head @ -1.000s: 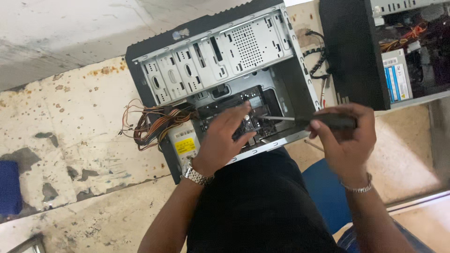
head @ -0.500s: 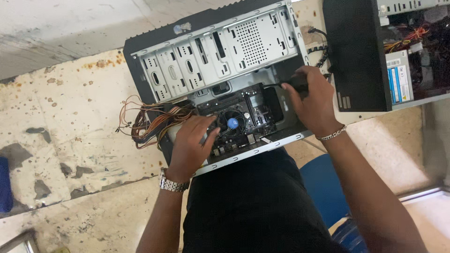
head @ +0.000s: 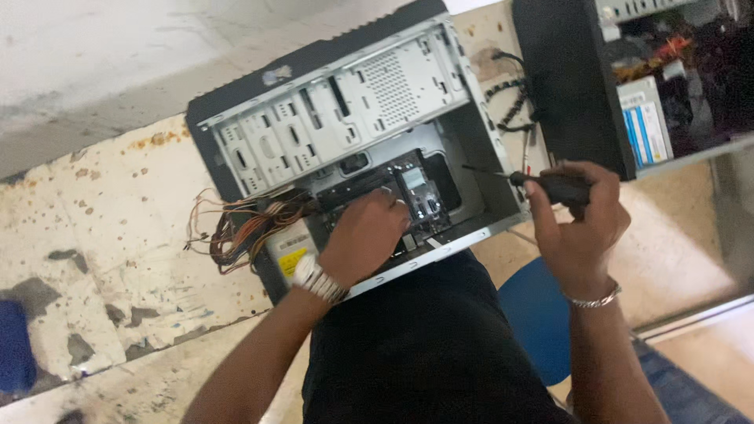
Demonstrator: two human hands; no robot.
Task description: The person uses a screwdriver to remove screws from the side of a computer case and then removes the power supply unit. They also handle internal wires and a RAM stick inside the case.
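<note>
An open computer case [head: 345, 118] lies on its side on a worn table, its grey drive bays facing up and the circuit board [head: 420, 192] showing inside. My left hand [head: 363, 235], a metal watch on the wrist, reaches into the case and rests on the board, covering what is under it. My right hand [head: 577, 220] is just outside the case's right edge, closed around the black handle of a screwdriver [head: 534, 182]. The thin shaft points left toward the case's inner wall. A bracelet sits on that wrist.
A bundle of orange and black wires [head: 236, 228] spills out of the case's left side beside a power supply with a yellow label [head: 290, 255]. A second open black computer case [head: 628, 78] stands at the top right. A blue stool seat [head: 534, 314] shows below.
My right hand has pulled the screwdriver out of the case toward the right. My left hand has shifted right over the board, covering the blue-centred fan seen half a second ago.
</note>
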